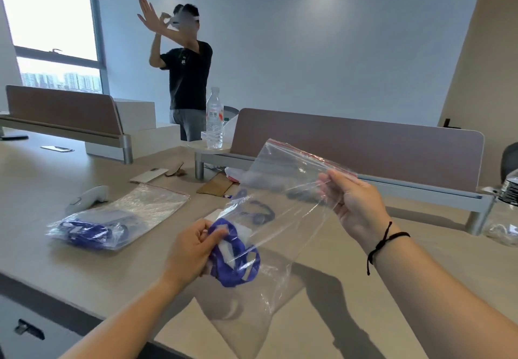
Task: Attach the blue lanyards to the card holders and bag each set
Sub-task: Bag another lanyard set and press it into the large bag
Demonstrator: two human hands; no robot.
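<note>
My right hand [354, 204] pinches the red-striped top edge of a clear zip bag [286, 187], which hangs in the air above the table. My left hand [190, 249] grips a bunched blue lanyard [238, 263] with a clear card holder against the bag's lower left side. Whether the bundle is inside the bag or beside it I cannot tell. On the table to the left lies another clear bag [112, 218] with blue lanyards inside. A dark lanyard loop [262, 213] lies on the table behind the held bag.
A person in a black shirt [187, 78] stands behind the table. A water bottle [214, 119] stands on a small shelf by the brown desk divider [356, 151]. A white controller [87, 197], cardboard pieces [214, 186] and more plastic at the right edge [504, 227] lie around.
</note>
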